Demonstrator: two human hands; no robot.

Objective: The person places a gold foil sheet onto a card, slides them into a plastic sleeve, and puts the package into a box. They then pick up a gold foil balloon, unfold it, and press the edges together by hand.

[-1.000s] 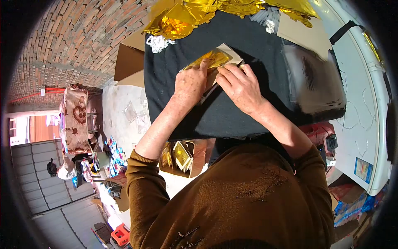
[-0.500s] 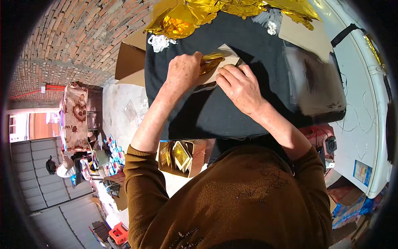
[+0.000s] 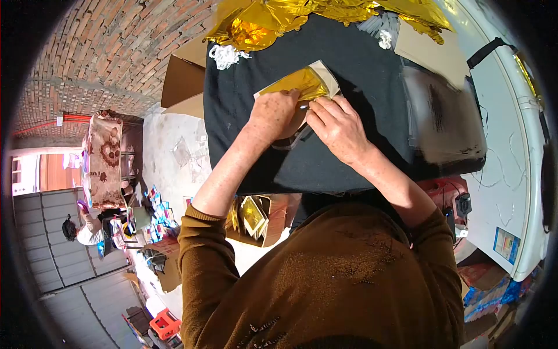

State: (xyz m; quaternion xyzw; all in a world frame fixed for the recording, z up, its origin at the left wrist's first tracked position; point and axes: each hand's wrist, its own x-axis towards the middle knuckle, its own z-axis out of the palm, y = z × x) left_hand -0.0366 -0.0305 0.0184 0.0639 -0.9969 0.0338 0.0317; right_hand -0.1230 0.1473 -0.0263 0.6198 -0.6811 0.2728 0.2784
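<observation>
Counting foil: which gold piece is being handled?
The flat gold sheet on the tan card, touching left hand and right hand; others lie heaped at the cloth's far edge.

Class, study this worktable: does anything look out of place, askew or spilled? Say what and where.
Two things look untidy. The crumpled gold foil heap at the table's far edge spills past the black cloth, and clear wrappers lie scattered on the floor left of the table. Nothing looks broken.

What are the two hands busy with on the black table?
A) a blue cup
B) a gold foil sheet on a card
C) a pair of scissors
B: the left hand grips the gold foil sheet lying on a card, with the right hand touching it.
</observation>
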